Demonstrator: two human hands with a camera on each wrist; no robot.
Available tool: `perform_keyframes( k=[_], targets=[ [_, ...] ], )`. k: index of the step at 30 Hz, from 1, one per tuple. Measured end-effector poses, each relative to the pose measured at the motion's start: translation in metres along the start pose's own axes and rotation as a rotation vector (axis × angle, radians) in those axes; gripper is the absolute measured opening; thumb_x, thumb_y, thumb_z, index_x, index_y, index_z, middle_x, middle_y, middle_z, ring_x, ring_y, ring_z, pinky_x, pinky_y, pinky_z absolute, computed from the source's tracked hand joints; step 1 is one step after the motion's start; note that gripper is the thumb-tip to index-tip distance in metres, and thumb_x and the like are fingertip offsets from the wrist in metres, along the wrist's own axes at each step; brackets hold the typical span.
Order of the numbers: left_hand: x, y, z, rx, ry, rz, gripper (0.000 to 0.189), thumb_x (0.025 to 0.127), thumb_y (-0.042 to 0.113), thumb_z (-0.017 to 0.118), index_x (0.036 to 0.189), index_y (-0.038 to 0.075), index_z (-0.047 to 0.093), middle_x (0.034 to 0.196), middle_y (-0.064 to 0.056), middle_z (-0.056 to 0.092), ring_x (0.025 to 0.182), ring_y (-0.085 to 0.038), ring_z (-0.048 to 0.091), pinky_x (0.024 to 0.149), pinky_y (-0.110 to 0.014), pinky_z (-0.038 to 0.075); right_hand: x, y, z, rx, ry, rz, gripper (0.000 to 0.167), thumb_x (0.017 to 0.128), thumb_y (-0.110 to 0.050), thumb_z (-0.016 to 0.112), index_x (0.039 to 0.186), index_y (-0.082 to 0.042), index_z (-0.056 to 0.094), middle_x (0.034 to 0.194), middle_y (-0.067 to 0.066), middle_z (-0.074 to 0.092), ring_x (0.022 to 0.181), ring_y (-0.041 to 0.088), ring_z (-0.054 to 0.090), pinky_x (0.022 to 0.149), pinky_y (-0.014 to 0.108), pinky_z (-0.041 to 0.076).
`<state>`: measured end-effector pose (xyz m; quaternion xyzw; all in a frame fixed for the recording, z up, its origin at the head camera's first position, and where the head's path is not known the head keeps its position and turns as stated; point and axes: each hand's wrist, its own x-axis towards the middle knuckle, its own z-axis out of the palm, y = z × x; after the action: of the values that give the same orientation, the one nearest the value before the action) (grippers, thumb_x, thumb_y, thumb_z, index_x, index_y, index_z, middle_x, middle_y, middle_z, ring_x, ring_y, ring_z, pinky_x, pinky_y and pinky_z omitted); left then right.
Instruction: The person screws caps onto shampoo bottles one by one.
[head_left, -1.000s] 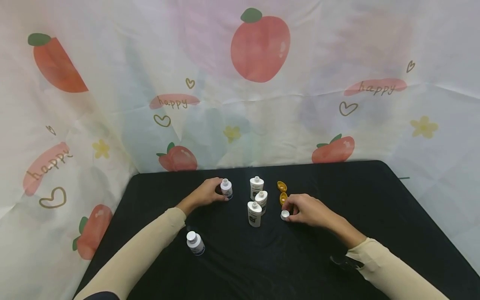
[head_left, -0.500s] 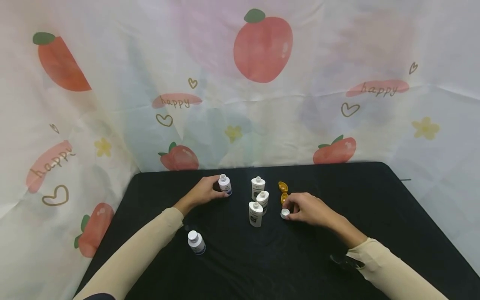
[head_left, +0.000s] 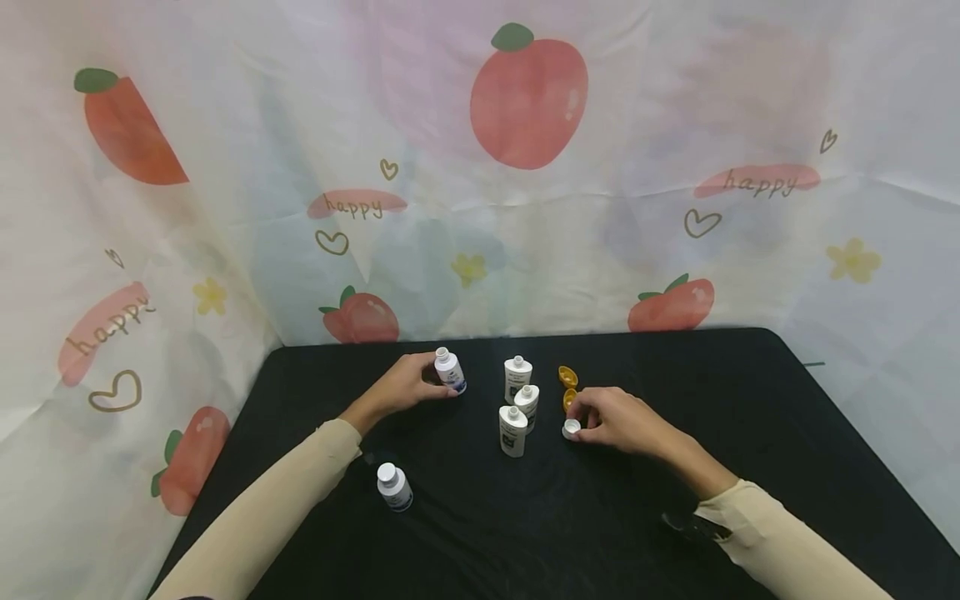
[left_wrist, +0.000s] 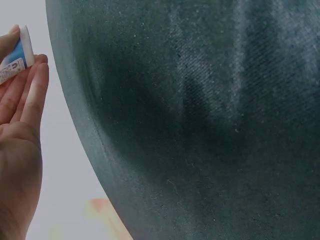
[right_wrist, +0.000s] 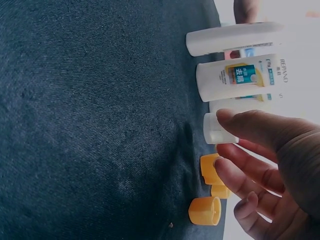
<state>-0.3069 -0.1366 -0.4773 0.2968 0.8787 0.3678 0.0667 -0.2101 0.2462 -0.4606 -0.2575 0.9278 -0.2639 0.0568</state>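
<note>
My left hand (head_left: 397,392) grips a small white bottle (head_left: 450,372) with an uncovered neck and a blue-edged label, tilted a little. The left wrist view shows the lower part of that bottle (left_wrist: 19,59) between thumb and fingers. With thumb and fingers my right hand (head_left: 622,423) pinches a white cap (head_left: 572,429) at the table surface. Just beyond it lie yellow caps (head_left: 569,398), seen apart from the white cap (right_wrist: 212,130) in the right wrist view. Three white shampoo bottles (head_left: 513,432) without caps stand upright between my hands.
A second small white bottle (head_left: 394,488), with its white cap on, stands nearer, beside my left forearm. Black cloth covers the table (head_left: 480,533). Behind it hangs a fruit-printed curtain (head_left: 570,242).
My left hand has shifted the small bottle slightly left and away, tilting it. The right hand stays in place with the white cap. The head view has drifted slightly.
</note>
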Motion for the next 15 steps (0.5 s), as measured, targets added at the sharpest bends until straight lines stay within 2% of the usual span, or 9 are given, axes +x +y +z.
perform_keyframes(
  k=[6,15],
  targets=[
    [-0.0013,0.0036,-0.0016,-0.076,-0.009,0.026,0.039,0.084,0.026,0.086,0.116,0.015,0.066,0.105,0.001,0.074,0.096,-0.011,0.069,0.085,-0.031,0.056,-0.0012,-0.0005,-0.001,0.017,-0.002,-0.007,0.019,0.085,-0.022,0.083,0.1,-0.016,0.072,0.087,-0.007,0.065,0.071,0.002,0.056,0.06,0.022,0.049],
    [-0.0089,0.0062,-0.0094,-0.072,0.02,0.014,0.039,0.083,0.025,0.086,0.116,0.015,0.067,0.104,0.001,0.073,0.095,-0.012,0.068,0.085,-0.032,0.056,-0.0016,-0.004,-0.0063,0.072,0.026,-0.034,0.021,0.086,-0.015,0.081,0.105,-0.012,0.072,0.088,-0.007,0.068,0.071,0.003,0.06,0.06,0.023,0.051]
  ],
)
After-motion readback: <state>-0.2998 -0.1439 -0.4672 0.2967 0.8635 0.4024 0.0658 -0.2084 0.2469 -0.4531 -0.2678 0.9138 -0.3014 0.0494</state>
